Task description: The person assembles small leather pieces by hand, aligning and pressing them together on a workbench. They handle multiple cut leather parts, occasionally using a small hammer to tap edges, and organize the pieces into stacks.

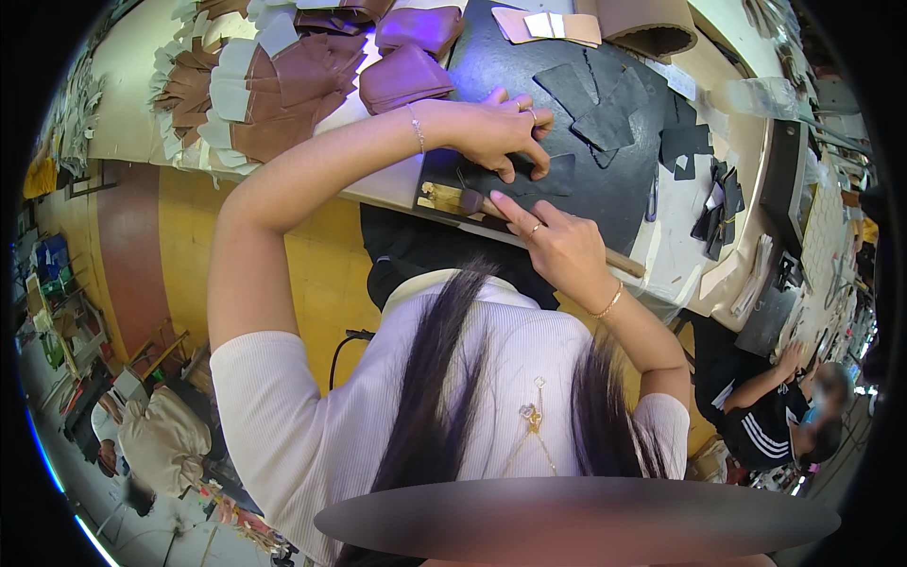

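Observation:
My left hand (505, 132) reaches over the black work board (482, 61), its fingers bent and spread. Its fingertips point down beside a small black leather-like piece (557, 176) lying flat; whether they touch it is hard to tell. Closer to me, my right hand (564, 244) is closed around a wooden-handled tool (493, 208), index finger stretched along the handle. The tool has a dark rounded head, which lies beside a yellowish patch (437, 196) at the board's near edge. More black pieces (609, 109) overlap on the board beyond my hands.
Stacks of brown leather pieces (293, 85) and two reddish-brown padded pieces (406, 80) lie at the far left. A brown roll (652, 26) stands at the back. Black scraps (723, 208) and a slim blue tool (652, 198) sit right. Another person (775, 416) works at lower right.

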The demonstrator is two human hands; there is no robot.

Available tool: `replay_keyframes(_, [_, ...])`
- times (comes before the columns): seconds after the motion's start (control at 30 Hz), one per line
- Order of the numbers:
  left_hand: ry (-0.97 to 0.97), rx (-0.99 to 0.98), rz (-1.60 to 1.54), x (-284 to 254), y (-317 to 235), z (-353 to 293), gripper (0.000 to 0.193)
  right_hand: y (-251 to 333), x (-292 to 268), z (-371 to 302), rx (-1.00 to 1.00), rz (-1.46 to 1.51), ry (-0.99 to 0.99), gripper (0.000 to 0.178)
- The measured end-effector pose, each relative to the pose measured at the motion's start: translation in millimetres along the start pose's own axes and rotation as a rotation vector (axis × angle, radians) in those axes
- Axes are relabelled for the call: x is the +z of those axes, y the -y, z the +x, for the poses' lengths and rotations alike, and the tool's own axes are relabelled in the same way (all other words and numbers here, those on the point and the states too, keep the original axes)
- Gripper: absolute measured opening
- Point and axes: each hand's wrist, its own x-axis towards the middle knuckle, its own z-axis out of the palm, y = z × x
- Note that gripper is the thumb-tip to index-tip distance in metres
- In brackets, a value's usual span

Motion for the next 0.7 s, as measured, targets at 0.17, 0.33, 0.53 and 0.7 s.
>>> replay_keyframes(0.17, [0.022,0.018,0.010,-1.9,0.0,1.3,0.032,3.0,0.5,6.7,-0.052,-0.011,-0.178,0.059])
replay_keyframes(0.33, [0.035,0.030,0.045,-3.4,1.1,4.1,0.033,3.9,0.5,12.4,-0.002,-0.019,-0.138,0.063])
replay_keyframes(0.53, [0.037,0.028,0.047,-4.7,0.2,4.8,0.032,3.8,-1.2,6.0,0.006,-0.074,-0.054,0.058])
replay_keyframes(0.7, [0.037,0.014,0.040,-6.3,-2.9,3.7,0.031,-1.4,5.1,-17.8,-0.051,0.034,-0.185,0.057])
